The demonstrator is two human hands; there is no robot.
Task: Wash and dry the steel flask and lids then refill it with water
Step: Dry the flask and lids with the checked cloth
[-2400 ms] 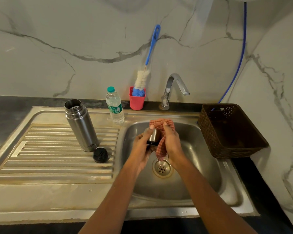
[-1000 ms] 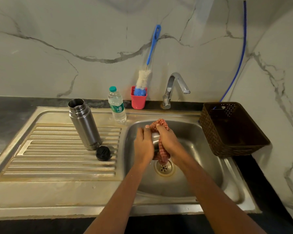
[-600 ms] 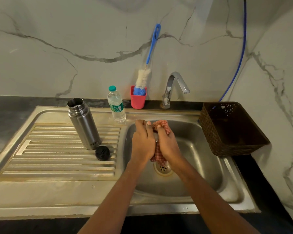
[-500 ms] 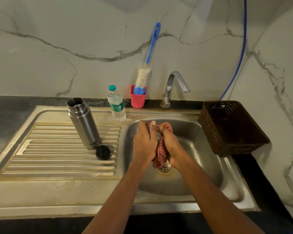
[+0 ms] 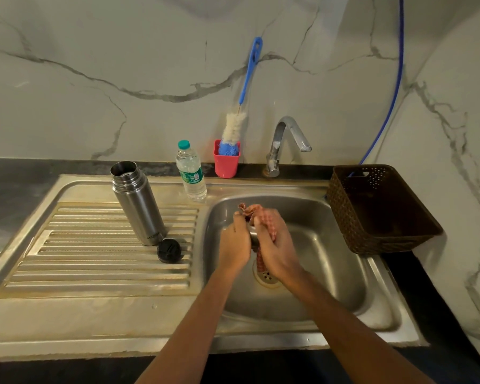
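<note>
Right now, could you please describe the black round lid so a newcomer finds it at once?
Look at the ribbed steel drainboard left of the sink basin. The black round lid lies flat by the base of the upright open steel flask. It alone there is black.

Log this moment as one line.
drying lid over sink | left hand holds lid | right hand grips cloth | flask open on drainboard

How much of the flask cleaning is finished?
Probably washed: the flask stands open on the drainboard, black lid beside it. In hand: the left hand holds a steel lid while the right hand wipes it with a checked cloth. Left: refilling, maybe from the capped water bottle.
</note>
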